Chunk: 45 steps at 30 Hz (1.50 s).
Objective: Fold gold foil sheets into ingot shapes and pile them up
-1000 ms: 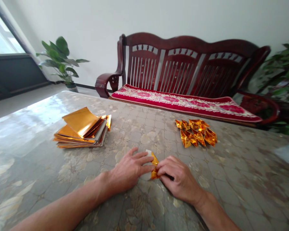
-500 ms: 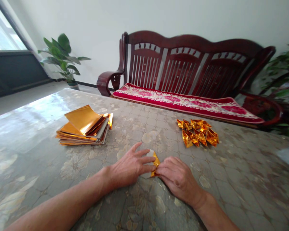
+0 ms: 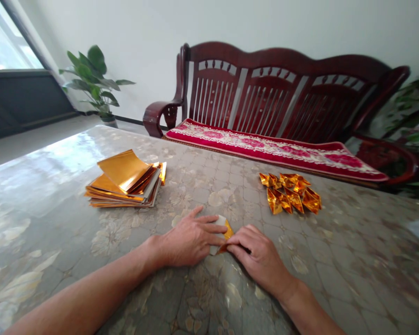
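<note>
On table, left hand, right hand pressing gold foil

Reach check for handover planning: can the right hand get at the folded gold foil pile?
Probably yes. The right hand sits near the pile of folded gold foil pieces, nothing standing between them on the tabletop. It would first leave the foil piece it presses.

Left hand, right hand, both palm-down

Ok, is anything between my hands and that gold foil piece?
Nothing visible: your left hand and right hand both touch the gold foil piece directly. The foil stack and folded gold pieces lie farther off.
</note>
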Each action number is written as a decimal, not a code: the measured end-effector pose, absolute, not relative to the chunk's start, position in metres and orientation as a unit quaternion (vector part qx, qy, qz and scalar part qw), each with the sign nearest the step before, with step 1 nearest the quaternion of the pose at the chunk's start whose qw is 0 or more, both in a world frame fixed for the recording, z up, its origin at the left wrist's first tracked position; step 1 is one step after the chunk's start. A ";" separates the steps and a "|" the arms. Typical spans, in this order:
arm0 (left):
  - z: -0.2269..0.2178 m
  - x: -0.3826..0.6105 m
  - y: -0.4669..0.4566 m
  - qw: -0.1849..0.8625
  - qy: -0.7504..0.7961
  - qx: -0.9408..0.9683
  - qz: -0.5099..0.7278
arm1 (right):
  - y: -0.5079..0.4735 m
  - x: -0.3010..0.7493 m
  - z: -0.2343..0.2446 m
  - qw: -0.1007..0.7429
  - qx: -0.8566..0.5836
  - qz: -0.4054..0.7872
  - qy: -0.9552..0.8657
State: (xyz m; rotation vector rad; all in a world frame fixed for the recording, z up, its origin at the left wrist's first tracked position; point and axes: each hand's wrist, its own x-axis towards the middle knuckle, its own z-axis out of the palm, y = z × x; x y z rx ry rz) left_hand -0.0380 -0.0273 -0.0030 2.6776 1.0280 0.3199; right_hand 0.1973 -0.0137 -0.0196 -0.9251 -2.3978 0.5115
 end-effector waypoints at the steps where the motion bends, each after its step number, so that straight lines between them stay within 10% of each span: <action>1: -0.002 -0.038 -0.027 0.130 0.353 0.920 0.110 | -0.013 0.196 -0.020 0.258 -0.354 0.195 -0.877; 45: -0.014 -0.035 -0.026 0.260 0.416 0.856 0.163 | -0.012 0.184 -0.018 0.193 -0.420 0.220 -0.859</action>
